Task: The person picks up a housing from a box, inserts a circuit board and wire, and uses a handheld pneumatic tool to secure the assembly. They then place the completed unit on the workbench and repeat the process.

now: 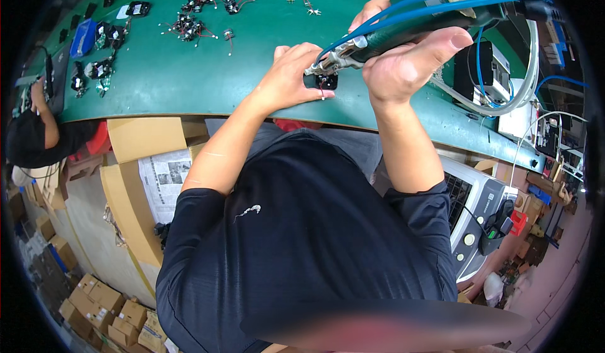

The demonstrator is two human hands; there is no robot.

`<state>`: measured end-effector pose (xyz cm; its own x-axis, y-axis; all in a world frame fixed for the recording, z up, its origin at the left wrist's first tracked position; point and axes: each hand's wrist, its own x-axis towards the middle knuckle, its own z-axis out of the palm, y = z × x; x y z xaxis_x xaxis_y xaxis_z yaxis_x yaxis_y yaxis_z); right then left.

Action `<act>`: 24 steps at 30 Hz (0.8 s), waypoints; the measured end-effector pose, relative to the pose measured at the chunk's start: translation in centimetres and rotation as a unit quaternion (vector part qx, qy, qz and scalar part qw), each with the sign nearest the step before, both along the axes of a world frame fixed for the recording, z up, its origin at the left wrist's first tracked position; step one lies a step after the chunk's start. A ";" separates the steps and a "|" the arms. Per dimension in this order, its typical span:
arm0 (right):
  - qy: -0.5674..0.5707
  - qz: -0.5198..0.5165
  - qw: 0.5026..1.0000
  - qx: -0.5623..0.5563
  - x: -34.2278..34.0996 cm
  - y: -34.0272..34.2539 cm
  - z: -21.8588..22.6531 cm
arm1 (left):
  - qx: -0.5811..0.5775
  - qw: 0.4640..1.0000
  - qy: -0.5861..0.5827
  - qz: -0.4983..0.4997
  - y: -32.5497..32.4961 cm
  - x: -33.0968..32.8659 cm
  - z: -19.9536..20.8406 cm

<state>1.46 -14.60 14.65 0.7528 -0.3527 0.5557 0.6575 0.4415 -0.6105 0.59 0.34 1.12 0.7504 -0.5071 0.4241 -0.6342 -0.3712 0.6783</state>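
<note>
In my right hand (400, 69) is a dark, handheld power screwdriver (413, 22) with blue hoses running from its rear. Its metal nose (343, 53) points down and left, over a small black plastic housing (328, 82) on the green bench. My left hand (285, 81) steadies that housing from the left, with thumb and fingers around it. A small wired piece shows at the housing's near side. The screwdriver's nose covers part of the housing, so I cannot tell whether its tip touches it.
Wired small parts (188, 26) lie in clusters across the green bench (208, 79). Further left are black housings (101, 68) and a blue bin (83, 38). White equipment (520, 116) stands at the right. Below the bench are an open cardboard box (129, 195) and a grey machine (479, 208). Another person (41, 132) works at far left.
</note>
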 end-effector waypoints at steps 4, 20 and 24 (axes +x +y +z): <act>0.135 0.000 0.977 -0.167 0.0 -1.4 -1.2 | -0.005 1.000 -0.003 0.005 0.0 -0.1 0.2; -0.016 -0.155 0.966 -0.208 -1.9 -8.4 10.2 | 0.091 0.995 -0.015 0.041 0.6 9.9 3.4; 0.038 -0.159 0.957 -0.240 -3.7 -8.6 5.0 | 0.192 0.964 -0.064 0.174 2.3 22.9 4.0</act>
<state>-2.25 -23.24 19.66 0.6944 -0.2890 0.6590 0.6577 -0.1167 -0.7442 23.53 2.61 5.08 0.8575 -0.3724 0.3551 -0.4952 -0.7848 0.3727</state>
